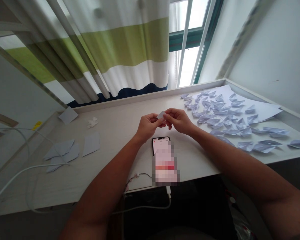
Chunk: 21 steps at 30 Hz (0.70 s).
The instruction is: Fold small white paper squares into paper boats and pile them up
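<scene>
Between my two hands is a small folded piece of white paper (161,115), held just above the desk. My left hand (148,126) pinches its left side, fingers curled behind it. On the right side, my right hand (178,120) grips the paper with thumb and fingers. Part of the paper is hidden by the fingers. Right below the hands lies a phone (162,160) with its screen lit, partly pixelated. Many folded paper boats (220,113) spread over the right of the desk, some on large white sheets (262,105).
Flat white paper pieces (62,150) lie at the left, with another sheet (91,144) beside them. A crumpled scrap (92,122) sits farther back. White cables (12,178) cross the left side, and a charging cable (168,192) hangs over the front edge. Curtains (130,43) hang behind.
</scene>
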Tool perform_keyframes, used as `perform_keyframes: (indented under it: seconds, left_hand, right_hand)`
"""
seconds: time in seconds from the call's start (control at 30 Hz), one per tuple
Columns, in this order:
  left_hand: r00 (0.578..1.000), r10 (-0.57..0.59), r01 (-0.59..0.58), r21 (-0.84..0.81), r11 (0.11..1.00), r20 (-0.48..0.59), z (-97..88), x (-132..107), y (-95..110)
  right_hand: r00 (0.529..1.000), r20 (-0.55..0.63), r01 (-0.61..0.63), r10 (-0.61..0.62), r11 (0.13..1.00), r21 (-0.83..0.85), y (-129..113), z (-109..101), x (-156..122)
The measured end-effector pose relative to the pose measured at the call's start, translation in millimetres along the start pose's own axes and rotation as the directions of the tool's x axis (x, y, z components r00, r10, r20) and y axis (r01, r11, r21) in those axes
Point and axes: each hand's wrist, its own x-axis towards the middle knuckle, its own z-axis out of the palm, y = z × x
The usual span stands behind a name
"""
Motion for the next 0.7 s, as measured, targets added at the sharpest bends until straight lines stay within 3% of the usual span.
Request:
perform_keyframes:
  seconds: [0.2, 0.33, 0.5, 0.7]
  left_hand:
    - [1.0, -0.003, 0.003, -0.008, 1.0, -0.022, -2.3, 0.7, 0.0]
    - [0.995, -0.023, 0.022, -0.014, 1.0, -0.097, -3.7, 1.9, 1.1]
    - [0.992, -0.03, 0.019, -0.089, 0.996, -0.122, -7.8, 4.0, 0.9]
    - [0.99, -0.042, 0.025, -0.126, 0.992, -0.133, -8.4, 3.4, 1.1]
  right_hand:
    - [0.998, 0.066, -0.007, 0.008, 1.0, -0.011, 2.3, -2.5, -1.3]
    - [0.994, 0.029, 0.113, -0.109, 0.981, -0.161, 3.9, -5.3, -3.8]
    - [0.967, 0.131, 0.25, -0.217, 0.902, -0.353, -4.0, -10.8, -5.7]
    - [0.974, 0.099, 0.225, -0.203, 0.906, -0.358, -4.4, -14.1, -4.5]
